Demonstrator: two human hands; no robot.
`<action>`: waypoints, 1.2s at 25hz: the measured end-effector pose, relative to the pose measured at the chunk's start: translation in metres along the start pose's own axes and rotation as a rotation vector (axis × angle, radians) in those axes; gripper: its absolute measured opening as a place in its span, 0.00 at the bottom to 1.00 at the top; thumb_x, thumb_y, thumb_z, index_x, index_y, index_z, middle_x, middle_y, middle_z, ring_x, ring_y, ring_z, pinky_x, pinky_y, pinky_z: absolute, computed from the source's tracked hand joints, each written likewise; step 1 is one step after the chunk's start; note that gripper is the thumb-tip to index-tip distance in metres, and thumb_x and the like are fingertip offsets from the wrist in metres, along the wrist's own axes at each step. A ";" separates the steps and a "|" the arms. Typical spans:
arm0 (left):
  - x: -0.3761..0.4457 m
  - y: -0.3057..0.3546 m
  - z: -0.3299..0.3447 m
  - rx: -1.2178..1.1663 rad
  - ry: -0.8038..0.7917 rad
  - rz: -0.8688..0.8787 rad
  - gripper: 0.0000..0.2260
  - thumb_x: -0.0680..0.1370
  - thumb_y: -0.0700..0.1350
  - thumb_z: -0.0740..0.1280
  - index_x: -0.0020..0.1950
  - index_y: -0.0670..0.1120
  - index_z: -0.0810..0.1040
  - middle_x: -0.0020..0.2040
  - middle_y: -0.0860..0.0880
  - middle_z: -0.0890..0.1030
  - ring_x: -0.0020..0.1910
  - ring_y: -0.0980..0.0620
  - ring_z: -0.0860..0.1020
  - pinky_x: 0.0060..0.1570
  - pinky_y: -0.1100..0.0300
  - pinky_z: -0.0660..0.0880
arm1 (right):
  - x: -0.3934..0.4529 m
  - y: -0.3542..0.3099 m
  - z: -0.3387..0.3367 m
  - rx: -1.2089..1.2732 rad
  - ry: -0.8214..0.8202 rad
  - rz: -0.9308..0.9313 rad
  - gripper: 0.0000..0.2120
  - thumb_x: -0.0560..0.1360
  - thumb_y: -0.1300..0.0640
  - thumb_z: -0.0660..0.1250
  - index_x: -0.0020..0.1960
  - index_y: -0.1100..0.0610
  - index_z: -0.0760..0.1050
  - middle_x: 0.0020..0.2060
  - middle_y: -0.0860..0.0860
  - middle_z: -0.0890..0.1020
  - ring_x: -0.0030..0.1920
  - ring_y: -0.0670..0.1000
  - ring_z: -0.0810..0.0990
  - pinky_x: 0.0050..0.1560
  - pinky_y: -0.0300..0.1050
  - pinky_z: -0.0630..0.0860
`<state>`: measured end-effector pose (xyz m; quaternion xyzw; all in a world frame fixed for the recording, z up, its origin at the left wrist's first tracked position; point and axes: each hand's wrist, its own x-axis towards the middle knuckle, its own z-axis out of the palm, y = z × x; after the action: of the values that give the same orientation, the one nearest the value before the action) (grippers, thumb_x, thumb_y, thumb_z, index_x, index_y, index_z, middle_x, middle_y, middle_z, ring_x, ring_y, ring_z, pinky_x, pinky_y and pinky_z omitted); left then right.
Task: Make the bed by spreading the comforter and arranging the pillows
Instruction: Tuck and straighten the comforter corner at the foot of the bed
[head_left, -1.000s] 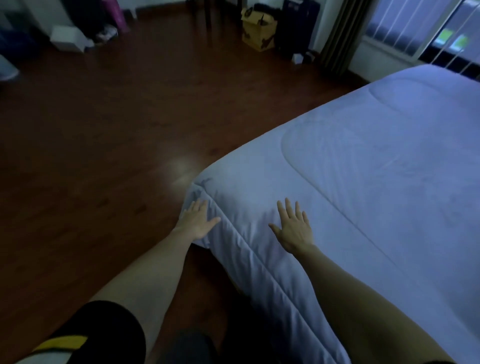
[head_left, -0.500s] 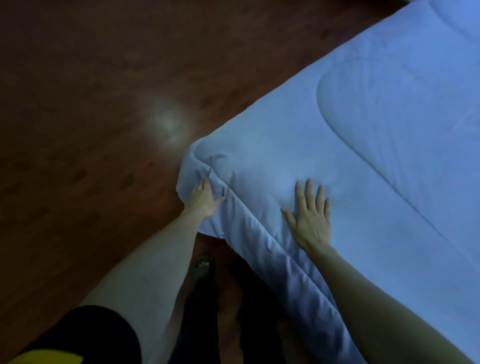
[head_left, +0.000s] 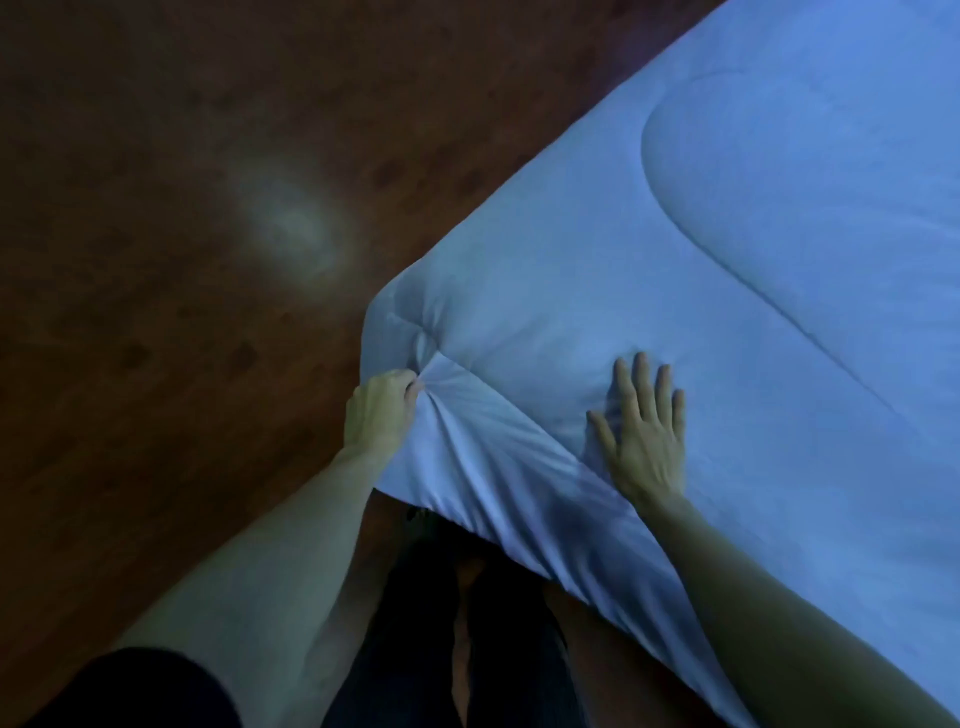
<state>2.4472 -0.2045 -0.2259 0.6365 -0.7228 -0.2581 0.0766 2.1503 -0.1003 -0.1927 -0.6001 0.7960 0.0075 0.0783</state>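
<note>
Both hands are on the comforter (head_left: 701, 322) at the bed's near corner, and it's pretty dim in here. Dark wood floor (head_left: 156, 260) takes up the whole left side, with a pale patch of reflected light (head_left: 296, 228) on it just off the corner. Nothing sits between the hands and the fabric; down below you can just make out the person's dark trouser legs (head_left: 447, 623) tucked against the hanging edge. The comforter lies spread flat across the bed, its border draping over the side.

Left hand (head_left: 382, 410) is clenched, fingers bunching a fold of the comforter right at the corner, creases fanning out from the grip. Right hand (head_left: 641, 431) lies flat on top, fingers spread and released, pressing the surface.

Half a second ago the left hand was resting open on that corner; now it's closed on it. The right hand stays flat in about the same spot.
</note>
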 end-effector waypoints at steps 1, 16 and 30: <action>0.008 0.004 0.001 -0.019 -0.028 -0.035 0.08 0.80 0.45 0.62 0.44 0.43 0.78 0.46 0.45 0.80 0.49 0.43 0.80 0.39 0.54 0.73 | 0.001 -0.001 -0.002 0.002 -0.002 0.015 0.34 0.77 0.37 0.48 0.79 0.52 0.51 0.79 0.51 0.53 0.78 0.58 0.49 0.76 0.58 0.47; 0.078 0.165 0.066 0.437 -0.088 0.735 0.32 0.78 0.64 0.45 0.79 0.51 0.50 0.80 0.47 0.49 0.79 0.45 0.48 0.75 0.41 0.45 | -0.054 0.063 0.033 0.079 0.158 0.678 0.34 0.78 0.37 0.47 0.79 0.51 0.50 0.79 0.52 0.52 0.78 0.58 0.49 0.76 0.60 0.48; 0.079 0.169 0.069 0.477 -0.083 0.735 0.33 0.77 0.64 0.43 0.79 0.50 0.45 0.80 0.47 0.46 0.79 0.46 0.45 0.74 0.43 0.40 | -0.013 0.132 -0.002 0.162 0.046 0.725 0.31 0.80 0.38 0.49 0.79 0.49 0.49 0.79 0.50 0.50 0.78 0.58 0.44 0.76 0.62 0.40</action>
<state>2.2543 -0.2515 -0.2225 0.3259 -0.9430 -0.0651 -0.0150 2.0268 -0.0516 -0.1995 -0.2708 0.9565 -0.0416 0.1001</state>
